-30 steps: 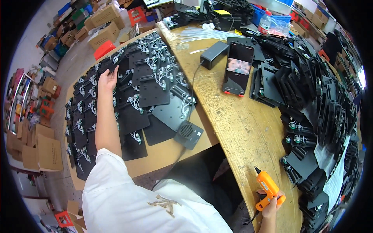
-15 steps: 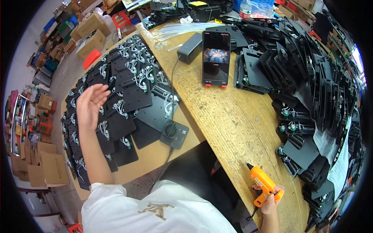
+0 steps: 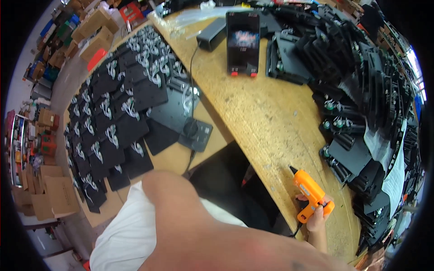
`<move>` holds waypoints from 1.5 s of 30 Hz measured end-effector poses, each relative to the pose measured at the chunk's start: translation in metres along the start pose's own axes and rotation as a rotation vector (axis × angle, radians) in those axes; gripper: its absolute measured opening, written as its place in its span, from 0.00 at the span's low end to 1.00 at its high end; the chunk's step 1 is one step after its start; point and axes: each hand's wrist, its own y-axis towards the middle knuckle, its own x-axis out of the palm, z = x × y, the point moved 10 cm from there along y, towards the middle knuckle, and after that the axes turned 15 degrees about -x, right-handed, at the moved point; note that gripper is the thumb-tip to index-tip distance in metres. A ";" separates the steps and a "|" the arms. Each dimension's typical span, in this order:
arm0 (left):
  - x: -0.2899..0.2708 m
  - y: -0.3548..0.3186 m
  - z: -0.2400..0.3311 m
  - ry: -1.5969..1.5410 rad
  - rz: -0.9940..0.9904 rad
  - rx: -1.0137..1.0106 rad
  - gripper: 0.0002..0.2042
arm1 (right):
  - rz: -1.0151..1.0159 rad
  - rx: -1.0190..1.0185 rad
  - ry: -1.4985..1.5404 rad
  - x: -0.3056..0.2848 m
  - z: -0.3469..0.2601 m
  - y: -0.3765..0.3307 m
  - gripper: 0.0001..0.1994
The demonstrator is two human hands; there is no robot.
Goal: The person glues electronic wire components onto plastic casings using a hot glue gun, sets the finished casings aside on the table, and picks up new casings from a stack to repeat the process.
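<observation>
My right hand (image 3: 318, 220) is closed around the handle of an orange hot glue gun (image 3: 309, 186) at the lower right. The gun's dark nozzle points up and left over the wooden table, and its cord hangs by the table edge. My left arm (image 3: 181, 212) is bent up close to me and fills the lower middle as a large blurred shape. Its hand is out of the picture. To the left of the table, rows of black plates (image 3: 144, 86) with white wires lie on cardboard. A black square device (image 3: 196, 134) with a cable sits beside them.
A phone (image 3: 243, 58) stands upright on the wooden table (image 3: 257, 122), with a black power adapter (image 3: 212, 35) to its left. Stacked black parts (image 3: 357, 90) line the table's right side. Cardboard boxes (image 3: 56, 194) stand on the floor at far left.
My left hand has left its place over the plates and gone out of view as the arm folded up toward me. The view has shifted; my right hand still holds the glue gun.
</observation>
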 end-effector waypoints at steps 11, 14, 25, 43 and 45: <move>-0.014 -0.011 0.029 -0.338 0.103 0.509 0.06 | 0.080 0.077 -0.081 -0.004 0.002 0.013 0.32; -0.022 -0.009 0.036 -0.422 0.090 0.657 0.05 | -0.104 0.038 -0.119 0.010 -0.007 0.024 0.30; -0.146 0.144 -0.194 0.500 0.626 -0.163 0.15 | -0.057 0.053 -0.086 -0.001 -0.003 0.016 0.31; -0.066 0.013 0.049 1.067 0.255 0.545 0.31 | -0.003 0.225 -1.069 -0.035 -0.110 0.030 0.25; -0.065 -0.015 0.070 1.062 0.255 0.573 0.31 | 0.060 -0.301 -0.614 -0.004 -0.175 0.042 0.26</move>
